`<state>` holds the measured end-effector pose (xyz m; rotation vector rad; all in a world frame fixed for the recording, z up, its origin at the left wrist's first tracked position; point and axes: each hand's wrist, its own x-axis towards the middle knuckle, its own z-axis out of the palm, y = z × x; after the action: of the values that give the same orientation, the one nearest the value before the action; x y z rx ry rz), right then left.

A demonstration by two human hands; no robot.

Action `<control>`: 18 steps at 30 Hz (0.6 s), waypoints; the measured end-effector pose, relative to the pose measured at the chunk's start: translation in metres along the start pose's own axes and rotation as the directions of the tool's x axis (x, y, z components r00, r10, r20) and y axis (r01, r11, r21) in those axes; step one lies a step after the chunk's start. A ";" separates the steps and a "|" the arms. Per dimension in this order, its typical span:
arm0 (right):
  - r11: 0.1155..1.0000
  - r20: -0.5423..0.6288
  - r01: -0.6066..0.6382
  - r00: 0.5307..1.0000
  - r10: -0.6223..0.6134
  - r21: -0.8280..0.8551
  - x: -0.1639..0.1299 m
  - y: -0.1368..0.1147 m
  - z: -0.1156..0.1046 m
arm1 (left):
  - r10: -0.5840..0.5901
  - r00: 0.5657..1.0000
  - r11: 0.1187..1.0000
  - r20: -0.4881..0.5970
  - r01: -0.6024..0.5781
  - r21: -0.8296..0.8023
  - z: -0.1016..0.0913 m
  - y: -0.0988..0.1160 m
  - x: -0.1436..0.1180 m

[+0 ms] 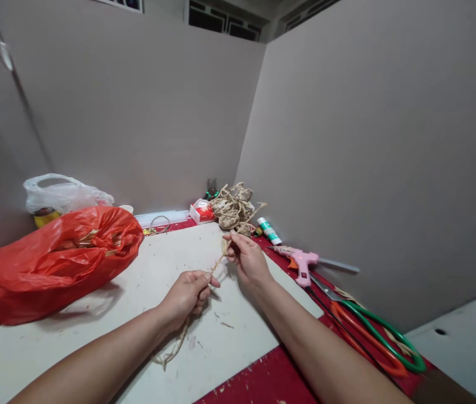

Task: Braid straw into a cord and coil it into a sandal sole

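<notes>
A thin twisted natural-fibre cord (220,262) runs between my two hands above the white board (149,280). My left hand (187,296) pinches it between thumb and fingers. Its tail hangs below that hand and lies on the board in a loose bend. My right hand (246,257), farther forward, closes its fingertips on the cord's upper end, where a small looped or bunched part shows. Just behind my right hand lies a heap of similar cord bundles (233,206).
At left lies a red plastic bag (56,264) of straw-like strands, with a white bag (65,193) behind. Along the right edge are a pink glue gun (303,264), green- and orange-handled scissors (372,325) and a white-green tube (268,230). A red box (202,211) stands at the back. Grey walls enclose the table.
</notes>
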<state>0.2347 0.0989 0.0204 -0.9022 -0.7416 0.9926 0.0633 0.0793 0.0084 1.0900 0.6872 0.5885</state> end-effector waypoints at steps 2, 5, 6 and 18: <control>1.000 -0.013 -0.004 1.000 0.005 0.016 0.002 0.000 -0.002 | -0.007 1.000 1.000 0.009 0.007 0.025 0.000 -0.001 0.001; 0.999 -0.041 -0.018 0.999 0.020 0.037 0.004 0.004 -0.004 | -0.013 0.999 0.999 0.037 0.012 0.042 0.006 0.000 0.000; 0.999 -0.053 -0.023 0.998 0.026 0.041 0.005 0.005 -0.005 | -0.016 0.998 0.999 0.055 0.014 0.033 0.010 0.001 -0.001; 0.991 0.093 -0.070 0.992 0.081 -0.113 -0.010 0.011 0.005 | -0.009 0.990 0.999 -0.144 0.015 0.041 0.006 0.008 0.005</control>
<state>0.2228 0.0939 0.0114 -0.9886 -0.8560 1.0772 0.0701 0.0823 0.0165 1.0885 0.8339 0.6495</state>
